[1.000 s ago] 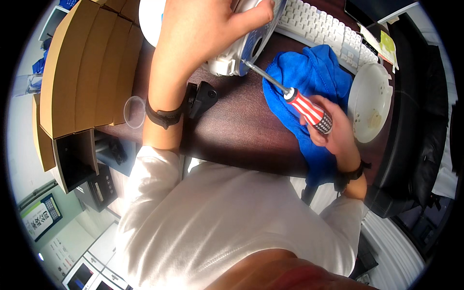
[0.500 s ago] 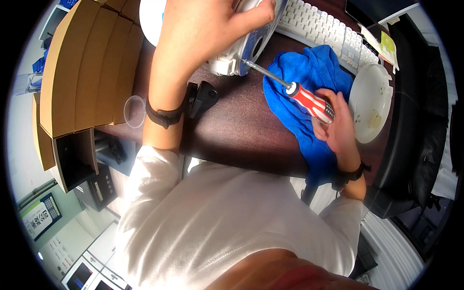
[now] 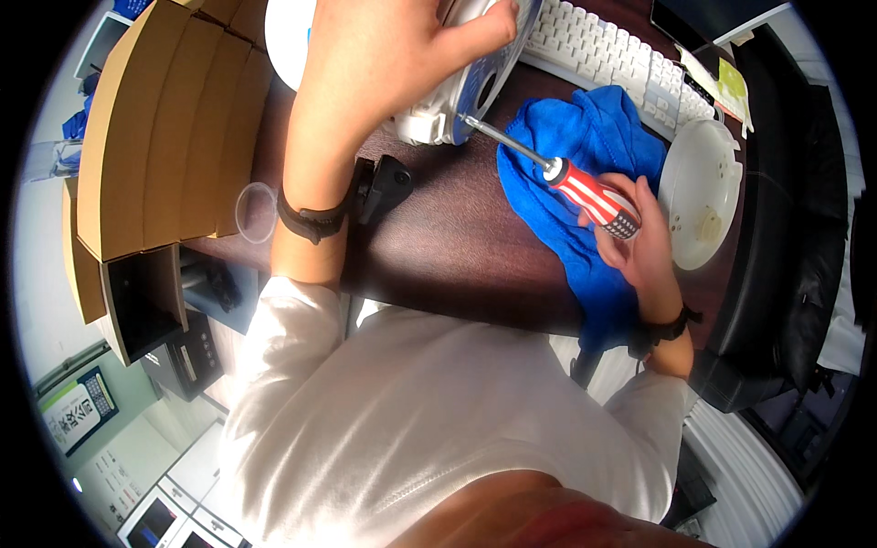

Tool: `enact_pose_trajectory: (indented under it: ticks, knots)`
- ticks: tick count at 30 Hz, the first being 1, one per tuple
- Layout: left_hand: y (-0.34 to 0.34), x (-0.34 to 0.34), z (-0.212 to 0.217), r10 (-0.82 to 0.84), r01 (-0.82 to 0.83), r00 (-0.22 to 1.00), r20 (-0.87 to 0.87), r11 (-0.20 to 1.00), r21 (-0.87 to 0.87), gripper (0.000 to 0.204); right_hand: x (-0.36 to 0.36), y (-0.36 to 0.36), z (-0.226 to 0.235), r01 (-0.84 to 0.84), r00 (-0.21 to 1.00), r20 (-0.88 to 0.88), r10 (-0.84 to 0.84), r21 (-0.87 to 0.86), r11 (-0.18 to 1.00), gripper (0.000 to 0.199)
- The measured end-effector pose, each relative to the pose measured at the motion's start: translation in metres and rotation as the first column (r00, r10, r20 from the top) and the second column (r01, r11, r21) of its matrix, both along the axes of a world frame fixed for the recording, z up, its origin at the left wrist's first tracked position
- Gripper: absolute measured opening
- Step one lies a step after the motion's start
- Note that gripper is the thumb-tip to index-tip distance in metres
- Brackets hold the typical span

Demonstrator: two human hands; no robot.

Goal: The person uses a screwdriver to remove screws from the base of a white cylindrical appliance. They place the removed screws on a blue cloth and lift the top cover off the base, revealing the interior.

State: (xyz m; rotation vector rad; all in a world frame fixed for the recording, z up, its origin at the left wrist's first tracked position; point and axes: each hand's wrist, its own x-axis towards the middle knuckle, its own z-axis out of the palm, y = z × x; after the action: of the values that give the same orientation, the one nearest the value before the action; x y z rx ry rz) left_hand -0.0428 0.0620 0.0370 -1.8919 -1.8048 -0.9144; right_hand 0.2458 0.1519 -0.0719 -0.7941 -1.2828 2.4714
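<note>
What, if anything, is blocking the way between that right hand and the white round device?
Nothing visible blocks it. The right hand holds the red-and-white screwdriver, whose shaft reaches unobstructed to the white round device. The blue cloth lies beneath the screwdriver, not across its line.

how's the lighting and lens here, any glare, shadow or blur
Head view: strong light nearly washes out the white left sleeve and puts a sheen on the dark table; head view: shadow darkens the table beside the left forearm; head view: fisheye distortion bows the cardboard boxes; head view: the screwdriver shows no strong blur.
</note>
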Motion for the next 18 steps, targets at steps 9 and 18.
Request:
enact_pose_trajectory:
  ticks: [9, 18]
  knots:
    - [-0.001, 0.001, 0.001, -0.006, 0.006, 1.0, 0.005, 1.0, 0.001, 0.044, -0.001, 0.0, -0.01, 0.039, 0.977, -0.21, -0.024, 0.066, 0.997, 0.041]
    - [-0.001, 0.002, 0.0, 0.009, -0.009, 1.0, 0.001, 1.0, 0.003, 0.044, -0.006, -0.012, -0.004, 0.092, 0.99, -0.127, -0.063, 0.231, 0.969, 0.044]
